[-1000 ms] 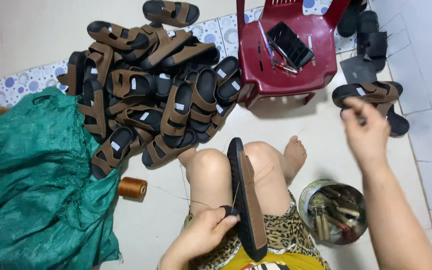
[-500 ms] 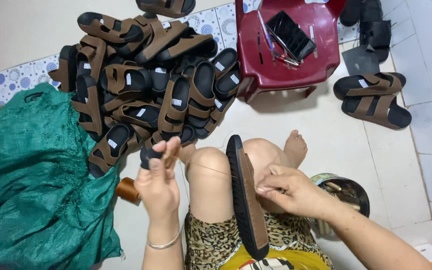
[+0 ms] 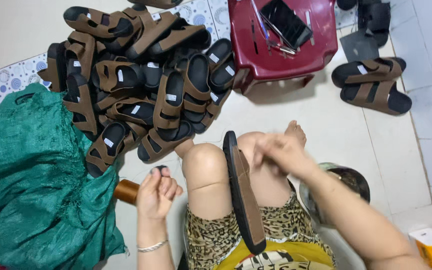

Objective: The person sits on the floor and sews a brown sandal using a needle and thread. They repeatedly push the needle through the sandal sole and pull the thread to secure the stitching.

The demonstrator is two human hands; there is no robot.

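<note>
So the sandal being worked on is wedged on edge between the person's knees, bottom centre of the frame, dark sole facing left and a brown strap showing on its right side. The right hand is just right of the sandal's upper end, over the knee. It's motion-blurred, fingers look curled in toward the sandal's top edge, but I honestly can't tell if they're pinching something or just touching it.

The left hand is lower left of centre, raised off the floor, fingers bunched up in a loose fist with the thumb and fingertips pressed together at the top. Whatever it's nipping is too small to make out. There's a silver bangle on that wrist.

Just left of that hand sits a brown spool on the floor, next to a green sack. Big pile of brown sandals fills the upper left, red plastic stool at top centre, and one finished pair lies upper right.
</note>
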